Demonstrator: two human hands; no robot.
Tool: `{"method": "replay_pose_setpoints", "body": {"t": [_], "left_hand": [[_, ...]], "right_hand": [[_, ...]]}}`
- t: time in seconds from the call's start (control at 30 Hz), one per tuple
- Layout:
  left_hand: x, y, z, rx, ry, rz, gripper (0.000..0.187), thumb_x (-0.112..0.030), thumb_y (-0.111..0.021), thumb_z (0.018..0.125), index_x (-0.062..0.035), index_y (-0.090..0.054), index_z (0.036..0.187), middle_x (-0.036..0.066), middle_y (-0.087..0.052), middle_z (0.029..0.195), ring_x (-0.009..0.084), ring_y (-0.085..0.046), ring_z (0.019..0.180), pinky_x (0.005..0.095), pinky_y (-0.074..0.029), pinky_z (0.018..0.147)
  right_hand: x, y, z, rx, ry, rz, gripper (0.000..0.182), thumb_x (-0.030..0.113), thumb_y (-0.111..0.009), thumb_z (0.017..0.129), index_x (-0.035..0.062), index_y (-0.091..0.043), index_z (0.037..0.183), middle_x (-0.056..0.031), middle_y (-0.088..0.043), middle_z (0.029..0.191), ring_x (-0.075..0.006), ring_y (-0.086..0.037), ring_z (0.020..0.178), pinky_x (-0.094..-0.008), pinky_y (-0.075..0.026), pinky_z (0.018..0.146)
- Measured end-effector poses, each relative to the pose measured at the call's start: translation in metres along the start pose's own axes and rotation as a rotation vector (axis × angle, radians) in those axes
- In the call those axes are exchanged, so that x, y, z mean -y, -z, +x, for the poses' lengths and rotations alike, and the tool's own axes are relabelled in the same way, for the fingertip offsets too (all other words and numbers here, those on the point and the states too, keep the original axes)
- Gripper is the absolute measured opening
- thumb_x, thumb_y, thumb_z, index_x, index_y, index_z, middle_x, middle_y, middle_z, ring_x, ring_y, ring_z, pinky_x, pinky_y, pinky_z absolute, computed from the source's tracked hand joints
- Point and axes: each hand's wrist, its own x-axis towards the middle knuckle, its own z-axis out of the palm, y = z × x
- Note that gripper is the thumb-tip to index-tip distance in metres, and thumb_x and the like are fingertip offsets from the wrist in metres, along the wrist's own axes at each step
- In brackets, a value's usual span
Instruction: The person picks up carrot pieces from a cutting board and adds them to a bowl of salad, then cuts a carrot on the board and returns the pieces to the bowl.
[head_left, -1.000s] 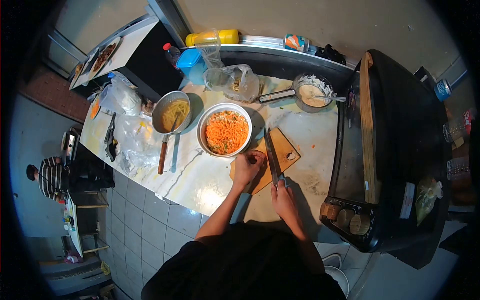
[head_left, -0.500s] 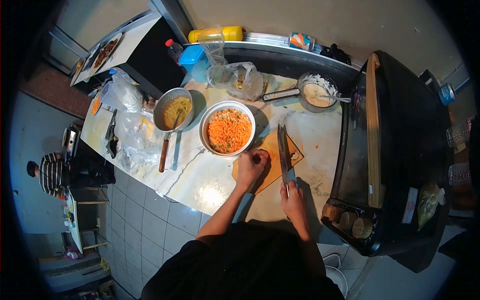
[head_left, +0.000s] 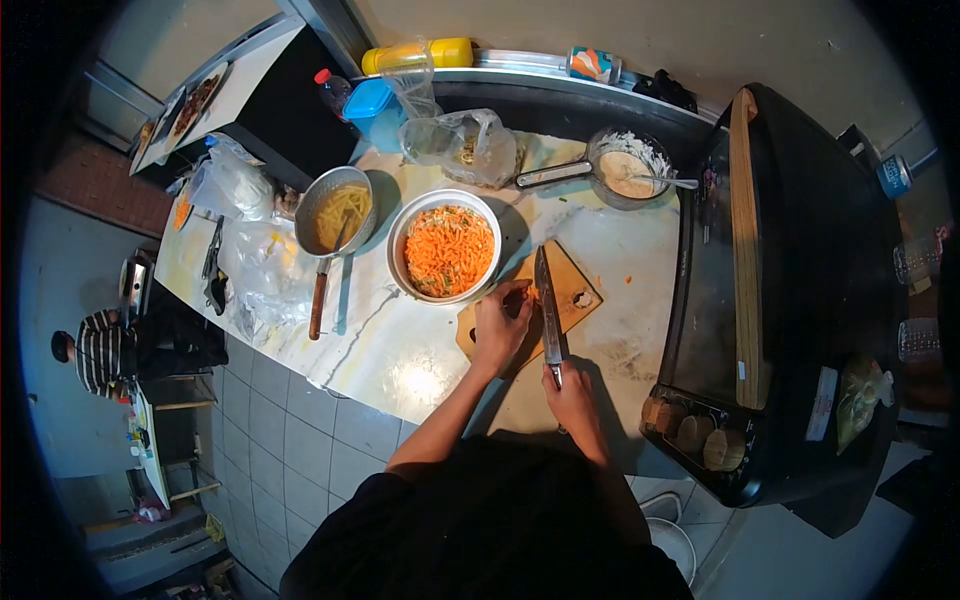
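My right hand (head_left: 572,397) is wrapped round the handle of a kitchen knife (head_left: 549,315), whose long blade points away from me over the wooden cutting board (head_left: 575,268). Close to the left side of the blade, my left hand (head_left: 500,328) has its fingers curled in on a small orange piece of carrot (head_left: 531,293), mostly hidden by the fingers. Just beyond that hand stands a white bowl (head_left: 395,262) heaped with chopped carrot (head_left: 448,250). A small pale scrap (head_left: 581,299) lies at the board's right corner.
Left of the bowl is a saucepan (head_left: 305,222) of pale strips in liquid, beside plastic bags (head_left: 262,280). A pan (head_left: 612,180) with batter and a spoon stands at the back right. The black oven-like appliance (head_left: 820,290) borders the right side. A person (head_left: 100,352) sits far left.
The knife has moved left, close against my left hand's fingertips. An orange piece now shows between those fingers and the blade. The whole view has shifted slightly.
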Motion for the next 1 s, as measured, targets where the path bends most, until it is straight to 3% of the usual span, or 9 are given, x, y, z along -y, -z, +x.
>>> {"method": "replay_pose_setpoints", "body": {"t": [0.17, 0.23, 0.4, 0.5, 0.67, 0.73, 0.83, 0.93, 1.0], "left_hand": [[0.002, 0.000, 0.002, 0.003, 0.010, -0.013, 0.023, -0.002, -0.068, 0.081, 0.0061, -0.066, 0.102, 0.015, -0.070, 0.083, 0.0208, -0.069, 0.076, 0.0297, -0.053, 0.073], [0.003, -0.001, 0.002, 0.018, 0.034, 0.008, 0.023, -0.009, -0.072, 0.083, 0.0029, -0.069, 0.102, 0.012, -0.071, 0.085, 0.0163, -0.068, 0.077, 0.0295, -0.052, 0.073], [0.002, -0.002, 0.000, -0.009, 0.007, 0.023, 0.021, -0.005, -0.070, 0.081, 0.0046, -0.069, 0.100, 0.014, -0.071, 0.083, 0.0192, -0.069, 0.076, 0.0301, -0.052, 0.072], [0.000, -0.001, -0.001, -0.022, -0.024, 0.028, 0.021, 0.000, -0.068, 0.079, 0.0060, -0.068, 0.098, 0.016, -0.070, 0.082, 0.0226, -0.069, 0.075, 0.0303, -0.053, 0.072], [-0.001, 0.001, -0.002, -0.039, -0.070, 0.064, 0.021, -0.001, -0.068, 0.079, 0.0058, -0.069, 0.098, 0.018, -0.070, 0.083, 0.0245, -0.069, 0.074, 0.0312, -0.053, 0.071], [-0.001, 0.001, -0.002, -0.013, -0.052, 0.079, 0.019, -0.008, -0.070, 0.083, 0.0006, -0.071, 0.100, 0.017, -0.071, 0.091, 0.0256, -0.069, 0.081, 0.0347, -0.053, 0.076], [-0.003, 0.001, -0.003, 0.017, 0.001, 0.045, 0.020, -0.007, -0.069, 0.084, 0.0012, -0.071, 0.102, 0.017, -0.071, 0.092, 0.0250, -0.070, 0.086, 0.0341, -0.053, 0.076], [-0.008, 0.002, -0.005, -0.007, -0.004, -0.094, 0.022, 0.001, -0.066, 0.080, 0.0044, -0.069, 0.102, 0.016, -0.070, 0.085, 0.0217, -0.069, 0.075, 0.0300, -0.052, 0.072], [-0.008, 0.003, -0.007, -0.028, -0.022, -0.121, 0.023, 0.002, -0.066, 0.080, 0.0039, -0.068, 0.103, 0.015, -0.069, 0.086, 0.0213, -0.069, 0.076, 0.0296, -0.052, 0.072]], "right_hand": [[0.002, -0.009, 0.004, -0.002, 0.007, -0.048, 0.027, 0.026, -0.058, 0.091, -0.0004, -0.058, 0.091, -0.0227, -0.063, 0.084, -0.0459, -0.056, 0.080, -0.0541, -0.043, 0.074], [-0.007, -0.016, 0.005, -0.032, 0.059, -0.031, 0.026, 0.025, -0.059, 0.091, -0.0006, -0.058, 0.089, -0.0225, -0.063, 0.082, -0.0457, -0.057, 0.078, -0.0538, -0.044, 0.072], [-0.015, -0.018, 0.008, -0.035, 0.160, 0.072, 0.024, 0.022, -0.061, 0.090, -0.0013, -0.058, 0.085, -0.0219, -0.062, 0.075, -0.0459, -0.058, 0.071, -0.0510, -0.045, 0.064], [-0.025, -0.027, 0.010, -0.086, 0.242, 0.073, 0.025, 0.021, -0.060, 0.091, -0.0013, -0.056, 0.081, -0.0199, -0.060, 0.065, -0.0402, -0.060, 0.059, -0.0459, -0.046, 0.054], [-0.026, -0.029, 0.009, -0.023, 0.175, 0.222, 0.030, 0.023, -0.057, 0.095, -0.0007, -0.052, 0.077, -0.0124, -0.055, 0.054, -0.0223, -0.060, 0.042, -0.0368, -0.045, 0.042], [-0.025, -0.027, 0.009, -0.014, 0.167, 0.228, 0.030, 0.023, -0.057, 0.095, -0.0004, -0.052, 0.077, -0.0114, -0.054, 0.053, -0.0217, -0.060, 0.042, -0.0364, -0.045, 0.041], [-0.014, -0.015, 0.006, 0.029, 0.132, 0.296, 0.029, 0.022, -0.057, 0.095, 0.0001, -0.052, 0.077, -0.0096, -0.053, 0.052, -0.0202, -0.060, 0.042, -0.0354, -0.044, 0.039], [-0.001, -0.002, 0.002, 0.070, 0.102, 0.383, 0.027, 0.021, -0.057, 0.095, 0.0006, -0.052, 0.078, -0.0077, -0.052, 0.051, -0.0180, -0.058, 0.040, -0.0341, -0.043, 0.038], [0.005, 0.004, -0.002, 0.081, 0.102, 0.407, 0.025, 0.020, -0.057, 0.095, 0.0008, -0.052, 0.079, -0.0065, -0.052, 0.051, -0.0168, -0.057, 0.040, -0.0333, -0.043, 0.038]]}}
